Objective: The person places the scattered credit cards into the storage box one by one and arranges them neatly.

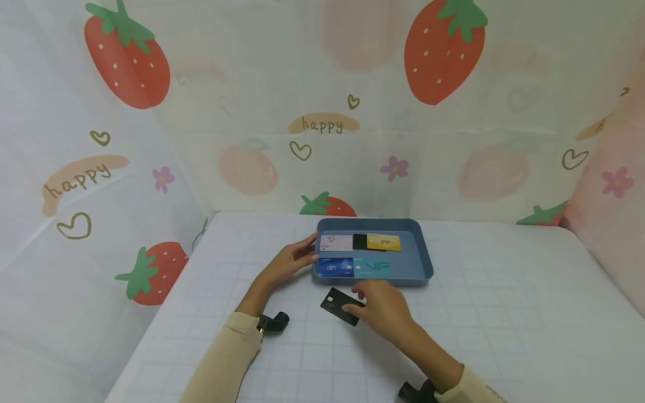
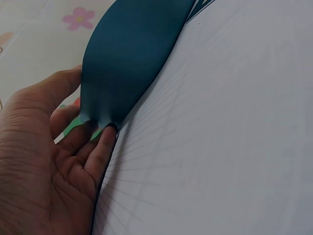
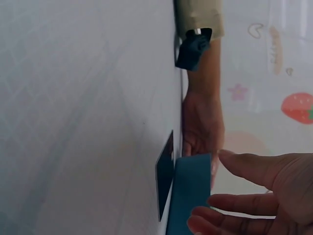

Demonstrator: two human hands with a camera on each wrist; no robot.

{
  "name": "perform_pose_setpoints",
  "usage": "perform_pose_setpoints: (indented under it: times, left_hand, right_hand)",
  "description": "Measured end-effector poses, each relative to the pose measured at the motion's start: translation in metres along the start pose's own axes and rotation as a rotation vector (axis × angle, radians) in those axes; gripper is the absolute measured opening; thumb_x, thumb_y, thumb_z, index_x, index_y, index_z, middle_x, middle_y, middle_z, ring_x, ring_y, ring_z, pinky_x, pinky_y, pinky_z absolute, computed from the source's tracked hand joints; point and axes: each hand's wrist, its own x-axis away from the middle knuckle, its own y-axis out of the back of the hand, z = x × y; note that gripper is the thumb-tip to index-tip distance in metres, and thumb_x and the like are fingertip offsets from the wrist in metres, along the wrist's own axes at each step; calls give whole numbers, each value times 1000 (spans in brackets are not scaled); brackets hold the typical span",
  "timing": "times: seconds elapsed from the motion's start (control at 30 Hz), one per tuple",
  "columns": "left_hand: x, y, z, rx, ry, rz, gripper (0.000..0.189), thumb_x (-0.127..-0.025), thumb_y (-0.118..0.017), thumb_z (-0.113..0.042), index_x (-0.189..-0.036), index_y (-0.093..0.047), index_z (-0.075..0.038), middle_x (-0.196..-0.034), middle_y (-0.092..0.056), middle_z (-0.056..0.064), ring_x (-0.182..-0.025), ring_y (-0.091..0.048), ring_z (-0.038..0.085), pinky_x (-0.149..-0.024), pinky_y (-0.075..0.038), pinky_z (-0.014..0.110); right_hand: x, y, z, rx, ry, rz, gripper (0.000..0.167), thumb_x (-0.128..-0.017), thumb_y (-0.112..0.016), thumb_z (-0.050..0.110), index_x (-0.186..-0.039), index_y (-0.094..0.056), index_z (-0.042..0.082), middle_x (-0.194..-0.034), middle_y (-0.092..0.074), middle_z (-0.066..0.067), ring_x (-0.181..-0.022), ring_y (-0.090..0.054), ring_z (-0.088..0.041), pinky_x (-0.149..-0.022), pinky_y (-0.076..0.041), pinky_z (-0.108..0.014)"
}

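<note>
My left hand (image 1: 289, 262) grips the left end of a blue tray (image 1: 425, 263), fingers and thumb against its end wall in the left wrist view. Over a black card (image 1: 332, 302) in front of the tray hovers my right hand (image 1: 385, 308). Its thumb overlaps the card in the head view, while the right wrist view shows thumb and fingers spread apart with nothing between them. Inside the tray, a pale pink patterned card (image 1: 336, 242) and a yellow card (image 1: 385, 242) partly covering another black card (image 1: 359, 242) form the back row. A dark blue card (image 1: 332, 268) and a light blue card (image 1: 372, 268) are in front.
The tray sits on a white table (image 1: 478, 313) with a faint grid pattern. Behind and beside it hang curtains (image 1: 252, 101) printed with strawberries. A dark wrist camera (image 1: 274, 322) is strapped to the left wrist, and another (image 1: 418, 392) to the right.
</note>
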Motion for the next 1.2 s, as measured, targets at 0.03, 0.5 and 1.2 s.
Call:
perform_pose_setpoints:
  times: [0.03, 0.5, 1.2]
  left_hand:
    - [0, 0, -1, 2, -1, -1, 68, -101, -65, -22, -159, -32, -9, -162, -34, 12, -143, -42, 35, -118, -33, 48]
    - [0, 0, 1, -15, -6, -11, 68, -101, -65, -23, -159, -33, -10, -162, -35, 11, -143, -43, 33, -118, -34, 46]
    - [-3, 0, 3, -8, -8, -6, 68, -102, -64, -20, -159, -31, -8, -162, -33, 15, -143, -41, 38, -119, -32, 50]
  right_hand:
    - [0, -2, 0, 12, -8, 7, 40, -83, -85, 36, -110, -77, 8, -93, -74, -4, -77, -64, -14, -65, -56, -32]
    - [0, -18, 0, 192, -24, 72, 54, -77, -88, 44, -110, -75, 3, -93, -66, -7, -72, -54, -15, -64, -52, -36]
    - [1, -28, -8, 184, 3, 35, 46, -76, -90, 36, -104, -69, 5, -89, -56, -5, -72, -52, -14, -63, -50, -35]
